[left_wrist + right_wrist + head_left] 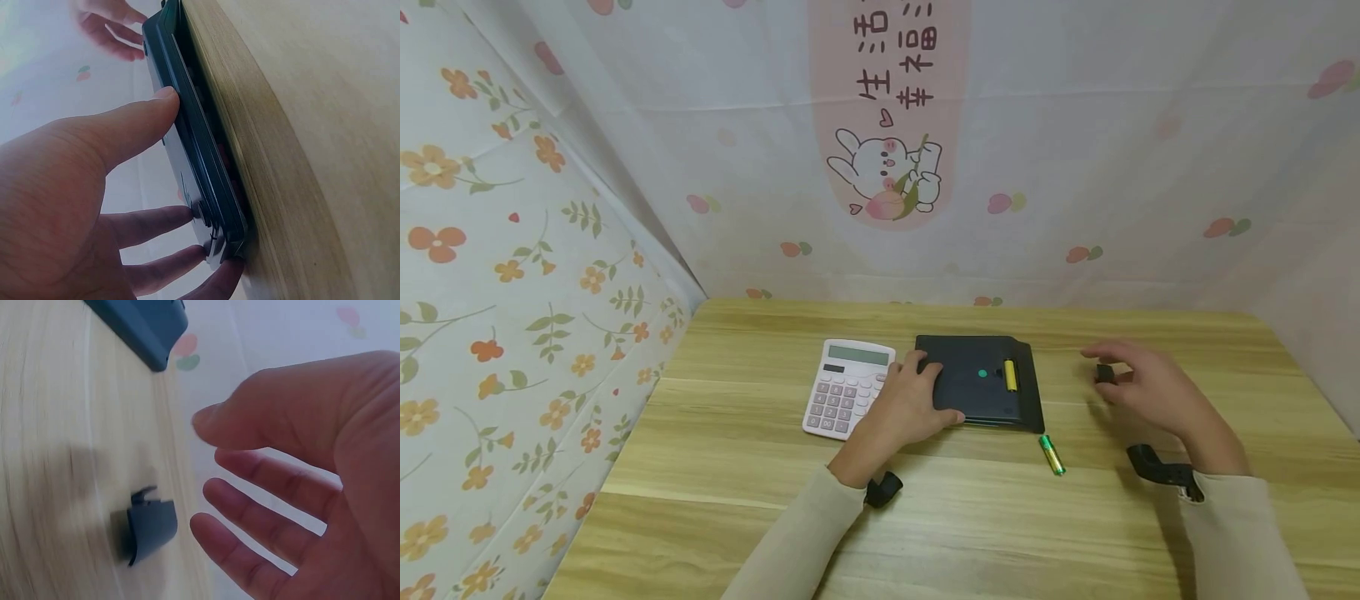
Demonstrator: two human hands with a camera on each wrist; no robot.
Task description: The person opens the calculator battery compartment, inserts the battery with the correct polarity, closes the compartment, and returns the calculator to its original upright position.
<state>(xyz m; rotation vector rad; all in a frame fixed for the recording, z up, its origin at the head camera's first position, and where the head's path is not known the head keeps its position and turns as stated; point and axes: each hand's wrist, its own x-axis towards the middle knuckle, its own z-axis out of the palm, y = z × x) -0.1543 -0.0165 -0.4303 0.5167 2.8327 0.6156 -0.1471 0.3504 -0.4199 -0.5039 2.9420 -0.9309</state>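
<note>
A black calculator (970, 383) lies face down on the table, a yellow battery (1011, 376) in the uncovered slot on its back. My left hand (913, 404) holds its left end; in the left wrist view the thumb (144, 122) rests along the near edge and other fingers bend over the end and corner. To the right, my right hand (1153, 387) hovers with fingers apart and nothing between them. Close by these fingers is a small black battery cover (152, 528), lying on the table. A green and gold battery (1052, 455) lies loose below the calculator's right corner.
A white calculator (838, 400) lies face up at the left, partly hidden by my left hand. The wooden table (737, 500) meets a printed cloth (1037, 150) at the back. Flowered cloth (512, 333) hangs along the left side.
</note>
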